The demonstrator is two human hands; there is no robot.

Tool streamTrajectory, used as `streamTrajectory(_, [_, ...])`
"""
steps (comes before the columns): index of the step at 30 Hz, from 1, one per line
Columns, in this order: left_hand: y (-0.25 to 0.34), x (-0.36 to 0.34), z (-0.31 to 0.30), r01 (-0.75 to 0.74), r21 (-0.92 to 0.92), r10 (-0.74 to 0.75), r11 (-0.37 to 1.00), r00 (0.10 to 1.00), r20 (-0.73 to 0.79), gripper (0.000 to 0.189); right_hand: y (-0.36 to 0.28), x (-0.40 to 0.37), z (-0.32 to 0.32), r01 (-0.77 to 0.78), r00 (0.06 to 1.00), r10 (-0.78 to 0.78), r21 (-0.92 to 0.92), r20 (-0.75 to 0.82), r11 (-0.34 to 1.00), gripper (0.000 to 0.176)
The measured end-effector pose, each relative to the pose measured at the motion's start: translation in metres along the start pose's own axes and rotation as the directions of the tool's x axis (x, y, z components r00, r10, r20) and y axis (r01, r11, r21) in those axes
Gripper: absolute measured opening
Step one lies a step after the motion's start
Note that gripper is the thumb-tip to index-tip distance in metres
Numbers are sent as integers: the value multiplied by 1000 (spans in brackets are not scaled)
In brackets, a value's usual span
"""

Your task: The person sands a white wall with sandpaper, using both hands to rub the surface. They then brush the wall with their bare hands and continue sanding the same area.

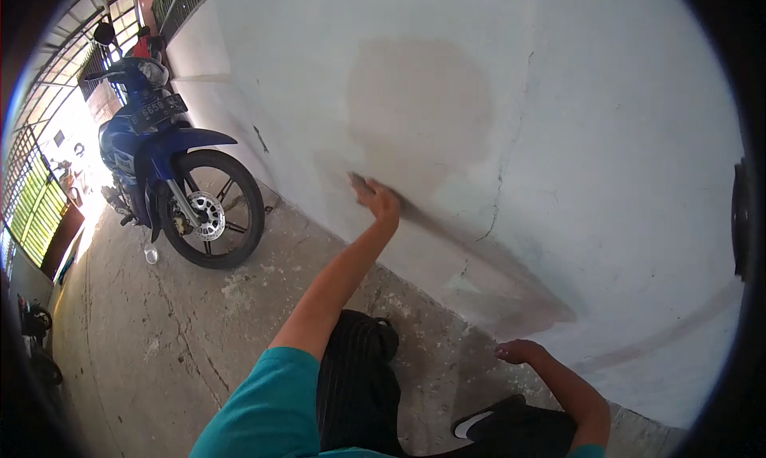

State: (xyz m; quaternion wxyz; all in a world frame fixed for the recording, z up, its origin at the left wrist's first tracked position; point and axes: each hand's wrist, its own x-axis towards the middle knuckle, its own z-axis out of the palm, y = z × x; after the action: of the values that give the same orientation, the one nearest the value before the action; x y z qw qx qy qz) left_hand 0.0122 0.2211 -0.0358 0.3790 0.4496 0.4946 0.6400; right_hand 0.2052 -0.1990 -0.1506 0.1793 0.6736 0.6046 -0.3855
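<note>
My left hand (375, 198) reaches out to the white wall (606, 139), its fingers close together against the surface. A thin greyish-brown edge shows along the fingers; I cannot tell what it is. Just above this hand, a large beige patch (419, 99) discolours the wall. The arm's shadow falls down and to the right from the hand. Lower right, my right hand (519, 351) hangs with curled fingers near the foot of the wall, above my knee, and nothing shows in it.
A blue motorcycle (132, 143) stands at left, its front wheel (211, 211) near the wall. Cracked concrete floor (152, 338) lies below. A small clear cup (152, 254) sits by the motorcycle. My sandal (472, 424) is near the wall base. A dark object (742, 219) is at the right edge.
</note>
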Motion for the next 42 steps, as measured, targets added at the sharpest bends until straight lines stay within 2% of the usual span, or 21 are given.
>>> streamTrajectory(2, [-8, -31, -19, 343, 103, -353, 934, 930, 106, 56, 10, 12, 13, 3, 1000, -3, -8, 10, 1000, 42])
streamTrajectory(3, [12, -55, -18, 531, 100, -540, 842, 830, 140, 57, 16, 15, 14, -1, 1000, 1, -23, 22, 1000, 43])
streamTrajectory(4, [10, -66, -9, 525, 98, -534, 845, 832, 148, 57, 18, 16, 12, -4, 1000, 5, -20, 13, 1000, 43])
streamTrajectory(6, [10, -84, 7, 197, 9, -197, 980, 975, 104, 62, 19, 16, 14, 82, 996, -81, -53, 23, 995, 42])
streamTrajectory(7, [14, -90, 12, 199, 12, -199, 980, 974, 108, 62, 19, 17, 14, 81, 997, -80, -49, 24, 996, 42])
streamTrajectory(9, [64, -103, 12, -192, 14, 188, 981, 969, 161, 63, 11, 17, 9, -18, 1000, 19, -39, 19, 999, 43])
streamTrajectory(13, [107, -79, 18, -32, 23, 29, 999, 991, 127, 64, 3, 13, 2, -21, 999, 21, -20, 38, 1000, 45])
streamTrajectory(15, [86, -40, 19, -310, -187, 317, 932, 948, 6, 63, 4, 13, 3, 0, 1000, 1, 21, -17, 1000, 45])
streamTrajectory(17, [60, -2, 12, -194, -86, 187, 977, 979, -78, 65, 2, 6, 3, 16, 1000, -15, 34, -27, 999, 46])
streamTrajectory(19, [4, 28, 4, 0, -132, -9, 991, 997, -73, 59, 7, 3, 6, 28, 999, -26, 42, -39, 999, 46])
streamTrajectory(21, [-39, 11, -10, 17, 35, -17, 999, 1000, -16, 58, 12, 7, 15, -28, 999, 28, 14, 21, 999, 47])
streamTrajectory(22, [-38, -5, -14, 317, 37, -318, 948, 948, 23, 59, 14, 6, 17, -32, 999, 31, 12, 17, 999, 47])
streamTrajectory(23, [-30, -23, -12, 587, 50, -589, 808, 805, 62, 60, 18, 6, 18, -12, 998, 13, -4, 53, 1000, 44])
streamTrajectory(24, [-11, -42, -5, 585, 48, -587, 810, 807, 66, 60, 19, 7, 17, 9, 996, -7, -16, 88, 1000, 42])
streamTrajectory(28, [31, -81, 18, 187, 90, -197, 978, 973, 122, 63, 9, 4, 11, -93, 994, 94, -26, 52, 995, 39])
streamTrajectory(32, [79, -36, 20, 157, 43, -156, 987, 987, -29, 65, -18, -18, -19, 24, 997, -20, -64, 71, 998, 38])
streamTrajectory(34, [50, 11, 22, 173, -32, -176, 984, 975, -139, 59, -14, -12, -12, 62, 996, -58, -65, 61, 996, 37])
streamTrajectory(36, [9, 41, 7, 165, -138, -182, 977, 975, -124, 62, 6, 6, 11, -31, 1000, 31, 50, 5, 998, 49])
streamTrajectory(38, [-8, 34, -23, 507, -159, -479, 847, 858, 189, 63, 8, 4, 12, -16, 999, 14, 44, 31, 999, 49])
streamTrajectory(41, [-29, -18, -22, 561, -28, -551, 827, 820, 152, 66, 21, 5, 23, -38, 999, 37, 29, 35, 999, 50])
streamTrajectory(42, [-8, -44, -15, 438, 8, -434, 899, 888, 152, 64, 27, 10, 30, -71, 997, 71, 24, 9, 997, 50])
